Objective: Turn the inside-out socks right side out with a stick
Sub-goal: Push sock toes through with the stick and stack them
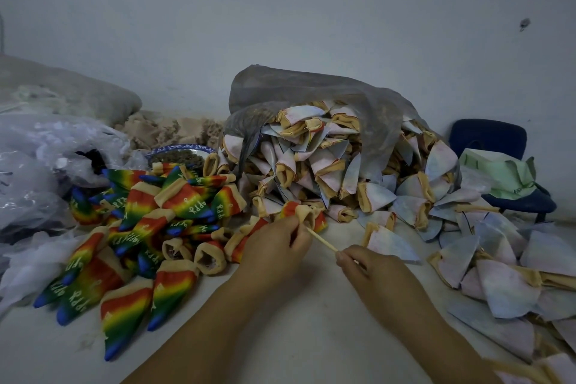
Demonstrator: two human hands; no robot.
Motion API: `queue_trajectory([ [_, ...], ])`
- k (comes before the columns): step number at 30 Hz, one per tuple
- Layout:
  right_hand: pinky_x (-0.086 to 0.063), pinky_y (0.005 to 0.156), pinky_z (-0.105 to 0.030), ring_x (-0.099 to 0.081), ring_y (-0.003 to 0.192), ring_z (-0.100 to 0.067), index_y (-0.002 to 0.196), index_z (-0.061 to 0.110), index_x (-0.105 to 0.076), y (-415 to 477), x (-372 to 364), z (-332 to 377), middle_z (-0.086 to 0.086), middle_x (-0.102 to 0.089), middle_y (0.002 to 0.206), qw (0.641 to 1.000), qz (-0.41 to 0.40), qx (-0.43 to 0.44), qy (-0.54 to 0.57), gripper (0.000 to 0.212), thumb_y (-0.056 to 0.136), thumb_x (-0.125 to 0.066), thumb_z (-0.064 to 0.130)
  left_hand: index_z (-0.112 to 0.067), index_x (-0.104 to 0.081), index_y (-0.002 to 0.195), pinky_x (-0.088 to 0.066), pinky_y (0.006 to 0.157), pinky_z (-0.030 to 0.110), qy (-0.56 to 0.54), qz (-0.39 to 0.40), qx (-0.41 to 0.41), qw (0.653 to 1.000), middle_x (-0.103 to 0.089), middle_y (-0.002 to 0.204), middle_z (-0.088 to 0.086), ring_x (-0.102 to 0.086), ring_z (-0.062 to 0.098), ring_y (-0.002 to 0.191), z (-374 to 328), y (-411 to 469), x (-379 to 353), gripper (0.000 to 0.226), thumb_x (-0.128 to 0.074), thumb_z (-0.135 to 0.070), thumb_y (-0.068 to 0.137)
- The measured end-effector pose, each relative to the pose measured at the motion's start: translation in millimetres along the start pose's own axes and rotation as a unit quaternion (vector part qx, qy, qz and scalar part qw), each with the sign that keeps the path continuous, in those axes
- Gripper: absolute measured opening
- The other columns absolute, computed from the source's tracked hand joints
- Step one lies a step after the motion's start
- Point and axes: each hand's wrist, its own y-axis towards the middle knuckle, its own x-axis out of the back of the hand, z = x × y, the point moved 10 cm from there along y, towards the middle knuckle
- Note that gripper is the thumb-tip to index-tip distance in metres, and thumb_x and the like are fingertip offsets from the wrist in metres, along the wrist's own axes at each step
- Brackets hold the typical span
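Pinch first: my right hand [371,271] nips the near end of the stick [322,240] between thumb and fingertips, and my left hand [277,243] is curled round the tan cuff of the sock [304,215]. The stick's far end runs into the cuff mouth. The sock sits dead centre, just above the table [296,321]. I judge the knit light, limp and stretchy, so the cuff rim is the place to hold it. The stick looks thin and stiff and might poke through the toe.

Count: one stick, one sock in hand. The rainbow heap [140,227] at nine o'clock shows roughly twenty. The pale inside-out heap [327,171], from twelve to four o'clock, spills from one grey bag [311,87], too overlapped to count.
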Motion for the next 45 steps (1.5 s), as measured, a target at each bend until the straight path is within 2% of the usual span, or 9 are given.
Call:
queue_trajectory([
  [6,-0.043,0.057,-0.033,-0.056,0.061,-0.013,0.093,0.027,-0.062,-2,5,11,0.002,-0.059,0.065,0.999,-0.030,0.021,0.031,0.028,0.096,-0.041,0.045,-0.015,-0.051,0.075,-0.043,0.060,0.041,0.046,-0.012,-0.042,0.998,-0.051,0.065,0.001,-0.052,0.027,0.065,-23,-4,5,0.025,-0.046,-0.025,0.098],
  [13,-0.038,0.056,-0.005,-0.051,0.064,0.011,0.080,0.036,-0.061,-3,-21,14,0.035,-0.056,0.063,0.970,0.010,-0.057,0.237,0.029,0.099,-0.040,0.038,-0.025,-0.039,0.064,-0.033,0.053,0.030,-0.018,-0.036,-0.035,0.999,-0.049,0.061,-0.001,-0.042,0.015,0.055,-22,-3,5,0.035,-0.047,-0.019,0.098],
  [17,-0.040,0.057,-0.011,-0.053,0.075,0.010,0.078,0.042,-0.058,-1,-19,15,0.021,-0.062,0.074,0.977,0.000,-0.040,0.209,0.027,0.097,-0.040,0.042,-0.017,-0.050,0.068,-0.046,0.063,0.042,-0.086,-0.081,0.007,0.993,-0.055,0.071,0.006,-0.053,0.023,0.066,-6,-3,11,0.029,-0.048,-0.018,0.097],
  [24,-0.042,0.059,-0.027,-0.055,0.073,-0.005,0.081,0.042,-0.057,-3,-16,14,0.001,-0.064,0.072,0.984,-0.026,-0.019,0.178,0.026,0.091,-0.035,0.052,-0.011,-0.071,0.082,-0.043,0.075,0.006,-0.121,-0.187,-0.036,0.974,-0.038,0.109,-0.015,-0.046,-0.008,0.100,-7,-7,35,0.013,-0.060,-0.011,0.089],
  [28,-0.041,0.059,-0.024,-0.054,0.071,-0.002,0.080,0.043,-0.055,-4,-18,14,0.003,-0.060,0.065,0.986,-0.025,-0.017,0.161,0.024,0.093,-0.036,0.050,-0.006,-0.075,0.088,-0.037,0.090,0.007,-0.108,-0.212,-0.061,0.969,-0.037,0.140,-0.008,-0.039,-0.008,0.119,-10,-11,41,0.016,-0.060,-0.012,0.091],
  [32,-0.043,0.058,-0.022,-0.057,0.072,-0.004,0.083,0.041,-0.054,-3,-20,9,0.004,-0.064,0.075,0.990,-0.017,-0.027,0.135,0.023,0.096,-0.036,0.048,-0.007,-0.074,0.077,-0.033,0.081,-0.002,-0.124,-0.203,-0.064,0.969,-0.050,0.133,-0.011,-0.040,-0.022,0.111,-11,-10,41,0.019,-0.060,-0.005,0.089],
  [36,-0.044,0.057,-0.025,-0.057,0.066,-0.007,0.090,0.037,-0.057,-2,-19,7,0.003,-0.064,0.073,0.992,-0.021,-0.024,0.120,0.025,0.096,-0.036,0.048,-0.028,-0.058,0.064,-0.037,0.082,0.000,-0.182,-0.201,-0.040,0.962,-0.053,0.125,-0.019,-0.045,-0.020,0.108,-6,-10,42,0.027,-0.058,-0.023,0.091],
  [39,-0.035,0.050,-0.023,-0.052,0.058,-0.008,0.090,0.035,-0.057,-3,-17,6,0.006,-0.053,0.059,0.995,-0.029,-0.011,0.094,0.027,0.095,-0.035,0.051,-0.042,-0.062,0.080,-0.054,0.085,0.027,-0.335,-0.208,0.041,0.918,-0.066,0.096,-0.024,-0.063,-0.003,0.095,16,-8,41,0.021,-0.049,-0.050,0.094],
  [45,-0.036,0.051,-0.027,-0.052,0.057,-0.011,0.091,0.033,-0.057,-3,-18,6,0.005,-0.049,0.055,0.997,-0.032,-0.002,0.068,0.031,0.094,-0.034,0.054,-0.046,-0.065,0.089,-0.058,0.084,0.039,-0.402,-0.201,0.134,0.883,-0.066,0.096,-0.018,-0.066,0.014,0.099,45,-1,34,0.017,-0.059,-0.032,0.097],
])
